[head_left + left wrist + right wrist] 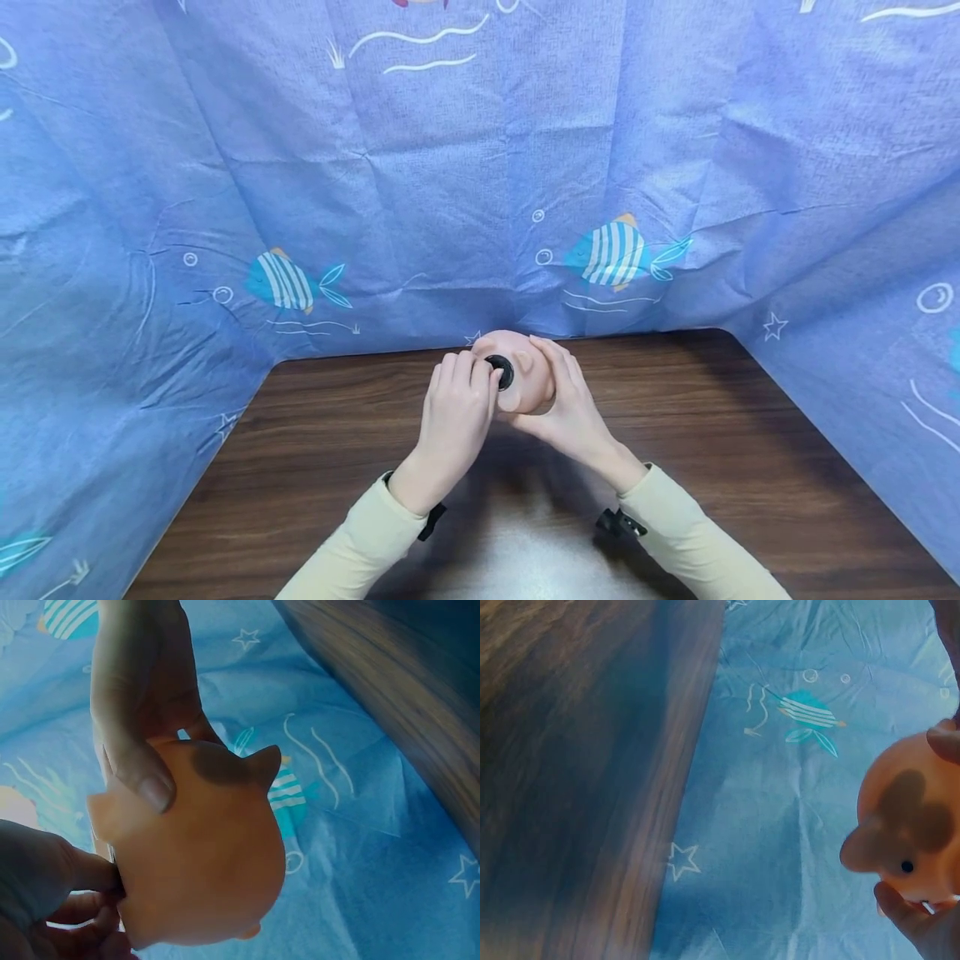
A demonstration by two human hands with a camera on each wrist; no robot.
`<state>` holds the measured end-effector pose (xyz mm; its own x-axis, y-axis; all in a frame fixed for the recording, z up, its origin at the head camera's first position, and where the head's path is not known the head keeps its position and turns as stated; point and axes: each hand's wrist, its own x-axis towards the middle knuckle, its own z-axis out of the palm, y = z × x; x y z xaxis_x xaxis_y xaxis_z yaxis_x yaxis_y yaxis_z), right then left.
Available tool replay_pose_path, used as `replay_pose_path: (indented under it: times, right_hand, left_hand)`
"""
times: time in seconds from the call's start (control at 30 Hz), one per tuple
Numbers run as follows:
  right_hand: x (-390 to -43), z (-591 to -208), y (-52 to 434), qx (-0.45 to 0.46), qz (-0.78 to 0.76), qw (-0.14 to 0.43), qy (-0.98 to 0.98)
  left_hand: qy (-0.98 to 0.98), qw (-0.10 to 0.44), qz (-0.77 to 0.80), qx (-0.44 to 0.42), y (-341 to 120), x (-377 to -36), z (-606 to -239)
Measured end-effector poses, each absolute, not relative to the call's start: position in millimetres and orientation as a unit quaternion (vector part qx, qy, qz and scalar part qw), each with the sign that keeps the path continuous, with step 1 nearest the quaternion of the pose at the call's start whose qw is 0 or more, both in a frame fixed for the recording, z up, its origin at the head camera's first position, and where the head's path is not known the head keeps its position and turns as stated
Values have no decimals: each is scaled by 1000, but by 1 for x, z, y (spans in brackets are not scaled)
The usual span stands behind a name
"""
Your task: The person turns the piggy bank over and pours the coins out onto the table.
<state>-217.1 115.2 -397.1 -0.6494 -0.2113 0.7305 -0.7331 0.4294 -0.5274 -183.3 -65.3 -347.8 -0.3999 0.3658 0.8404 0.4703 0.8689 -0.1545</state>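
Observation:
A pink piggy bank (534, 385) is tipped over between the two hands, its underside with stubby feet turned toward the head camera. Set in that underside is a round black plug (507, 374). My left hand (455, 408) pinches at the plug's edge with thumb and fingers. The right hand (572, 408) grips the bank round its other side. Seen from the left wrist, the bank (214, 855) shows its smooth body and a pointed ear, and the left fingers go in at its underside. A small black eye shows on the bank (889, 795) in the right wrist view.
A dark wooden table (322, 433) lies below the hands. Blue cloth (450, 208) printed with fish hangs behind it and along both sides. Each cream sleeve has a black strap near the wrist.

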Motion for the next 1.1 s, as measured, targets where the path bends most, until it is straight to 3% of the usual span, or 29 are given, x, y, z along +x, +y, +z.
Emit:
replay_pose_path:
  times: [0.5,0.83,1.1]
  right_hand:
    - [-214,-390,123,323,455,246,-792]
    - [-215,-383,132,345,443,182,-807]
    - [-214,-381,135,359,436,138,-813]
  left_hand:
    - [-808,469,-72,-349,-74,-180,-336]
    - [-777,404,17,-482,-95,-188,-323]
    - [-763,377,21,-525,-102,-188,-321]
